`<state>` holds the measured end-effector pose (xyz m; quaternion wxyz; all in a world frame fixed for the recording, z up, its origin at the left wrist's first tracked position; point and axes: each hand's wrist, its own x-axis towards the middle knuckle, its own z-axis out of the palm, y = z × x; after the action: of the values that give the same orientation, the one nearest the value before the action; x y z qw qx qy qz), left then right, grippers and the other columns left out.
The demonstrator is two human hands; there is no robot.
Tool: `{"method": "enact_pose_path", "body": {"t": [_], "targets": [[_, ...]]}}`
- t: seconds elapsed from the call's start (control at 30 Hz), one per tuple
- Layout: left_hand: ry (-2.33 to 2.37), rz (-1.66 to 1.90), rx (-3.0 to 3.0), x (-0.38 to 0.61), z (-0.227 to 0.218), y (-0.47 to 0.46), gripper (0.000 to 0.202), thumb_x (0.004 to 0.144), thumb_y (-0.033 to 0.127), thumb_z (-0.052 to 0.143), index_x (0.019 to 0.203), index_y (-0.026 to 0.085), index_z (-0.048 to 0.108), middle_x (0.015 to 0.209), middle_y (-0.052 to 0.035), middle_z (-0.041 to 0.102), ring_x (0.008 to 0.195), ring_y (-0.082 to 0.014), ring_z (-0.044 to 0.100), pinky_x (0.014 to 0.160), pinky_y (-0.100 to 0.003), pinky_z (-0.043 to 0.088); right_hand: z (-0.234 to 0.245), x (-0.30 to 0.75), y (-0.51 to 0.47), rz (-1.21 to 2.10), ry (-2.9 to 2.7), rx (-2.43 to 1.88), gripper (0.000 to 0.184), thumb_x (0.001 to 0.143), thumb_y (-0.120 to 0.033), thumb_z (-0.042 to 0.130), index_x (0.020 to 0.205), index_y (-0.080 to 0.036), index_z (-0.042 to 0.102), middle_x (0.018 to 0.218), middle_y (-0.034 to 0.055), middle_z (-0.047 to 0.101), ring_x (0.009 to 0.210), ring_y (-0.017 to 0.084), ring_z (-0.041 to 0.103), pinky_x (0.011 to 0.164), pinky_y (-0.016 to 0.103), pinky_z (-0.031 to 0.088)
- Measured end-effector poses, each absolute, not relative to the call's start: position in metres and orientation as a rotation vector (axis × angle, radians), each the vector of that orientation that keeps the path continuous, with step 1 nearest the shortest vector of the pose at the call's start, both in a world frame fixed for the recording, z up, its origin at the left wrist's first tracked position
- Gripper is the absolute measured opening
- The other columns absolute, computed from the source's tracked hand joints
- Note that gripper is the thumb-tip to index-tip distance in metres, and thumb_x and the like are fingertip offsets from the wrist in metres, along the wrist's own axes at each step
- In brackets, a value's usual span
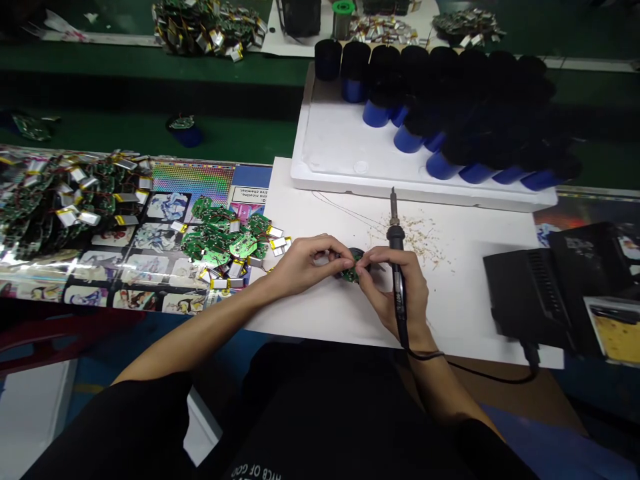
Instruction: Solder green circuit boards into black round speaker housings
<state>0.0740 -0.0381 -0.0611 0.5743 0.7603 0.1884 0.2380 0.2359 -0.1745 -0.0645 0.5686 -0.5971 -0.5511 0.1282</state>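
My left hand (pixel 305 263) and my right hand (pixel 395 287) meet over a small round green circuit board (pixel 354 267) on the white work surface (pixel 465 293). Both pinch at the board with their fingertips. A black soldering iron (pixel 397 257) lies across my right hand, gripped by the handle, its tip pointing away from me. Its cord runs off to the right.
A heap of green boards with silver batteries (pixel 227 243) lies left of my left hand, and a bigger heap (pixel 60 197) farther left. A white foam tray (pixel 345 150) holds several black and blue cylinders (pixel 470 113). A black box (pixel 540 287) stands at right. Solder scraps (pixel 420 233) litter the sheet.
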Motion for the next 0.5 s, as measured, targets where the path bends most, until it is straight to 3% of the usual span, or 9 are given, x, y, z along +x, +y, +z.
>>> {"method": "enact_pose_path", "body": {"t": [0.3,0.5], "targets": [[0.383,0.528,1.833,0.075,-0.066,-0.038,0.016,0.104,0.032,0.07,0.104,0.018,0.077,0.103,-0.0065,0.078,0.095,-0.0157,0.071,0.083,-0.025,0.052,-0.06,0.25,-0.179,0.254,-1.407,-1.358,0.036,0.092,-0.006,0.075,0.117,-0.028,0.063,0.104,0.0029,0.078,0.103,0.022,0.076,0.092,0.043,0.064],[0.32,0.546,1.874,0.076,-0.064,-0.038,0.016,0.106,0.03,0.066,0.104,0.017,0.076,0.101,-0.007,0.076,0.092,-0.0154,0.068,0.083,-0.025,0.051,-0.059,0.253,-0.175,0.297,-1.527,-1.275,0.042,0.092,-0.001,0.072,0.122,-0.03,0.062,0.108,0.0043,0.077,0.105,0.023,0.074,0.092,0.045,0.063]]}}
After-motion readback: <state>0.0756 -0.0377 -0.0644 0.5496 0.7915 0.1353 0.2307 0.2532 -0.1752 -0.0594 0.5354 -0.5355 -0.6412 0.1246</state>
